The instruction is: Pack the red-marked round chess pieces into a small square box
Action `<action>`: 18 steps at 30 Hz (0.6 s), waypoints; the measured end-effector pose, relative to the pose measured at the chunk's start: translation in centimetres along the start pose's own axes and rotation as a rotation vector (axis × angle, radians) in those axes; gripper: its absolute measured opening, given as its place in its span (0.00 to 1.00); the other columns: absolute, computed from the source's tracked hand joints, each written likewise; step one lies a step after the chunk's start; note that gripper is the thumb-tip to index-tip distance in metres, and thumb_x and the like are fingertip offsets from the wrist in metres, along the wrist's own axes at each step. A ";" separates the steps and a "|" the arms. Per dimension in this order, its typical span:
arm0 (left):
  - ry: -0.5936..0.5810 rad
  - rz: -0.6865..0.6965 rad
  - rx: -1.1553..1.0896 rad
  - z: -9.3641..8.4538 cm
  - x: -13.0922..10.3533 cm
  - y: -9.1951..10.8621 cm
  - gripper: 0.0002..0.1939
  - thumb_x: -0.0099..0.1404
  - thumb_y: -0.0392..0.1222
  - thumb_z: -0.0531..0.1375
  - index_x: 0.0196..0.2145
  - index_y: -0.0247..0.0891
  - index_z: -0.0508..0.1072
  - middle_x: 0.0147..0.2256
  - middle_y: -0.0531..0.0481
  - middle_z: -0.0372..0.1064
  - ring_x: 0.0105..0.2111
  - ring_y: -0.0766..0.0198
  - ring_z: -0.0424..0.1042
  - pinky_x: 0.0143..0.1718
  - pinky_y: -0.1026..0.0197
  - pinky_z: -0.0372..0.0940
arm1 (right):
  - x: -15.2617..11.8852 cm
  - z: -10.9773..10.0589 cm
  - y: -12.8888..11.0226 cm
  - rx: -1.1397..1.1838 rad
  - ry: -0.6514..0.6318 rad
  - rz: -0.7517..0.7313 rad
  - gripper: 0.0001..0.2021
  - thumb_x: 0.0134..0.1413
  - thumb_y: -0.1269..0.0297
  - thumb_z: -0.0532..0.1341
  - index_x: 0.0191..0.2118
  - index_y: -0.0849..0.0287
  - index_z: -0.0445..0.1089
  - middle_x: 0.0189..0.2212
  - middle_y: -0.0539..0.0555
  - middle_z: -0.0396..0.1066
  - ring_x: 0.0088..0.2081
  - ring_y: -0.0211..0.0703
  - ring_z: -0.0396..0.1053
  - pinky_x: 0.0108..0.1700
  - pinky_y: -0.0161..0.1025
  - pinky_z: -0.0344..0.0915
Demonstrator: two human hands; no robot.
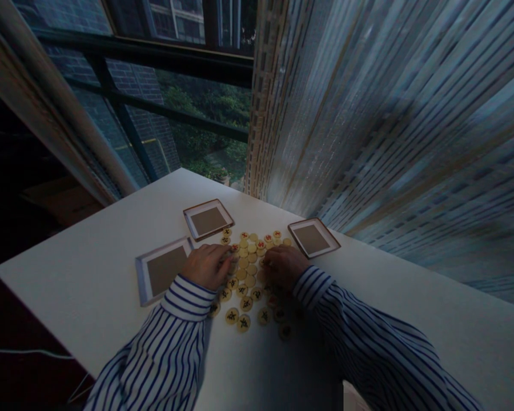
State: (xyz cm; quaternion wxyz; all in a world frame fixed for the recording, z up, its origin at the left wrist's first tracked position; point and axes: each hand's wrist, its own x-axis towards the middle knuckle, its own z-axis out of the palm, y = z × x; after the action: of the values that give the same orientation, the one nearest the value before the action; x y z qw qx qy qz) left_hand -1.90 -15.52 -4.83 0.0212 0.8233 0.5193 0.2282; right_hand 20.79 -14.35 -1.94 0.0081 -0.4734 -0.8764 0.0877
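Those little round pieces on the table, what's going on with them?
A person in striped sleeves has both hands down among the round pieces on a white table. The left hand is at the left side of the group, the right hand at the right; whether either holds a piece is hard to tell. Some pieces show red or dark marks, and several between the hands look plain. Three shallow trays lie nearby.
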 end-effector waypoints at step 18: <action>0.004 -0.022 -0.001 -0.2 -0.1 -0.1 0.16 0.64 0.44 0.50 0.44 0.37 0.71 0.40 0.44 0.73 0.39 0.55 0.71 0.40 0.53 0.65 | 5.1 -0.5 -1.1 0.061 -0.020 0.053 0.14 0.49 0.66 0.58 0.44 0.58 0.69 0.41 0.57 0.72 0.45 0.48 0.66 0.45 0.44 0.61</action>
State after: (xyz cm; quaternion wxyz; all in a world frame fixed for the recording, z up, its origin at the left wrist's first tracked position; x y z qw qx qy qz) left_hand -2.15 -15.62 -4.76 0.0232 0.8172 0.5280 0.2299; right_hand 17.09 -10.62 -1.60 0.0114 -0.4950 -0.8606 0.1193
